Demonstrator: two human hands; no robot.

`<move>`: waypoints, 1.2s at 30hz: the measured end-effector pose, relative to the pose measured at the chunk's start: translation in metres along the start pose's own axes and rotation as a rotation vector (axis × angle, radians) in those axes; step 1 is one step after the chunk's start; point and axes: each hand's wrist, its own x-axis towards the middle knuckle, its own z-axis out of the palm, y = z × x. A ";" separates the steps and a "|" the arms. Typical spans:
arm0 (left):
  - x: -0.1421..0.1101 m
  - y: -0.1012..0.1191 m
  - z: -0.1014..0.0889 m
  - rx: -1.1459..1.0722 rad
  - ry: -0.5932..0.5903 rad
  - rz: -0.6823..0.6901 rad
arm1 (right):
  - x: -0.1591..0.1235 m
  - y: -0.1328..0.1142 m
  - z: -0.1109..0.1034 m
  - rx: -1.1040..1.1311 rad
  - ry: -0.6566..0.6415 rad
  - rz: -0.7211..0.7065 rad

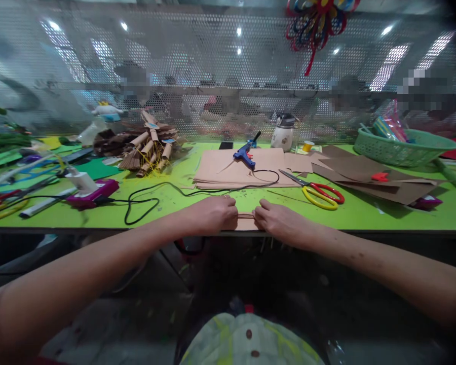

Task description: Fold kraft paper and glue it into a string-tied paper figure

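One wide view looks from the person's head, forward and down over the flat lime-green desk point(365, 217); it faces the desk's far edge and the grey perforated metal screen point(197, 61) beyond; the bare left hand point(217, 213) and bare right hand point(276, 219) are mid-view at the near edge; nearest, the pale green buttoned garment point(220, 342) lies directly below.

I view a lime-green table point(361, 217) remotely: folded brown paper point(245, 223) seemingly resting at its near edge, purple socket block point(100, 194) towards the left edge, bottle point(282, 139) near the far edge, basket point(395, 151) by the far right corner
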 end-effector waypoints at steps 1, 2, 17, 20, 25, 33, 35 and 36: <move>0.002 -0.003 0.000 -0.073 0.000 -0.057 | 0.000 -0.001 -0.001 -0.004 -0.002 -0.011; 0.005 -0.006 0.000 -0.154 0.000 -0.124 | 0.000 -0.001 -0.002 -0.007 -0.005 -0.013; 0.036 -0.033 -0.015 -0.466 -0.399 -0.482 | -0.002 -0.015 -0.011 0.026 -0.056 0.092; 0.039 -0.028 -0.017 -0.464 -0.439 -0.493 | -0.004 -0.019 -0.008 0.044 -0.017 0.134; 0.032 -0.029 -0.013 -0.451 -0.399 -0.445 | -0.010 -0.023 -0.007 0.183 0.110 0.316; 0.013 -0.017 -0.008 -0.424 -0.036 -0.235 | -0.013 0.011 -0.015 0.554 0.275 0.438; 0.008 -0.008 -0.008 -0.282 0.110 -0.183 | -0.010 0.016 -0.019 0.605 0.260 0.415; 0.006 -0.004 -0.007 -0.206 0.168 -0.152 | -0.009 0.017 -0.021 0.618 0.267 0.409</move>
